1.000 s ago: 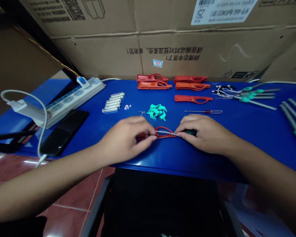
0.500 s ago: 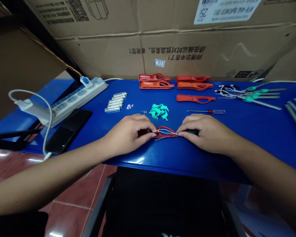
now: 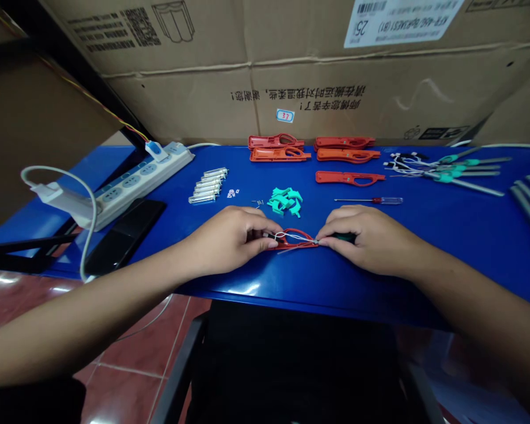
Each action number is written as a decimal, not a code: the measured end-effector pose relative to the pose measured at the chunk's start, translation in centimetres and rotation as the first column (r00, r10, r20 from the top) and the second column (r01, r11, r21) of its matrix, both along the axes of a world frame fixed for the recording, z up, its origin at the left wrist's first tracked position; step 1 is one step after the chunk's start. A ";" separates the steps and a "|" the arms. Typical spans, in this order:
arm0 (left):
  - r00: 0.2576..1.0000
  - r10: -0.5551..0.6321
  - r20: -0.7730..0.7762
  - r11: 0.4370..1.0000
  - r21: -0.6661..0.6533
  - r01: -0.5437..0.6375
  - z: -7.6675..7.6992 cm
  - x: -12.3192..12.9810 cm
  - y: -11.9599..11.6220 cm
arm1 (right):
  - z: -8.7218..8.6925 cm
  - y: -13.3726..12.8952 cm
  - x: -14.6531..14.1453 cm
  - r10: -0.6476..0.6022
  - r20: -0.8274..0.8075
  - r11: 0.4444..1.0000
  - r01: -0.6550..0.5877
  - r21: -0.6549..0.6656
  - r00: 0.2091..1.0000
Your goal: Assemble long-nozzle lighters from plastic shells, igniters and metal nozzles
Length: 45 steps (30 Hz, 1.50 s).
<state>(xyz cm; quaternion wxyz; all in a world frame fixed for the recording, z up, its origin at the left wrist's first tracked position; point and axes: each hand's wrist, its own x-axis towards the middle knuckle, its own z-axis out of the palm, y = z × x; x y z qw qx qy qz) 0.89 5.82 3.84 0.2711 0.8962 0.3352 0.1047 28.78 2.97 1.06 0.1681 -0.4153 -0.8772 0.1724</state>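
Observation:
A red lighter handle shell [image 3: 297, 245] lies in front of me at the table's near side, with thin white wires [image 3: 297, 235] running across its loop. My left hand [image 3: 241, 240] is closed at the shell's left end, finger and thumb around it and a small dark part at the wires' end. At the right end, my right hand [image 3: 362, 237] pinches where the wires come together. A dark green piece [image 3: 343, 237] shows under its fingers, probably the collar of a lighter nozzle; the rest is hidden. Just beyond the hands sits a pile of green triggers [image 3: 285, 201].
More red shells [image 3: 350, 177] line the back. Several clear cylinders [image 3: 207, 186] lie left, near tiny white bits [image 3: 232, 192] and small pins [image 3: 258, 203]. A screwdriver [image 3: 371, 200] and wired metal nozzles [image 3: 463, 171] lie right. Power strip [image 3: 145, 171] and phone [image 3: 126, 235] are far left.
My left fingers have shifted slightly left along the shell, showing more of the dark part between them. The right hand stays at the shell's right end.

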 end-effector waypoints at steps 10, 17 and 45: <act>0.986 0.079 0.147 0.862 -0.508 0.007 0.1 -0.1 0.4 | 0.0 -0.1 0.0 -0.002 -0.005 1.000 0.002 -0.007 1.000; 0.989 0.081 0.124 0.851 -0.524 -0.005 0.1 0.3 0.6 | -0.1 0.1 0.0 0.002 0.011 1.000 -0.002 -0.009 1.000; 0.996 0.044 -0.080 0.996 0.085 -0.037 -0.8 0.2 -2.4 | 0.1 0.0 -0.1 0.014 0.002 1.000 -0.014 0.017 1.000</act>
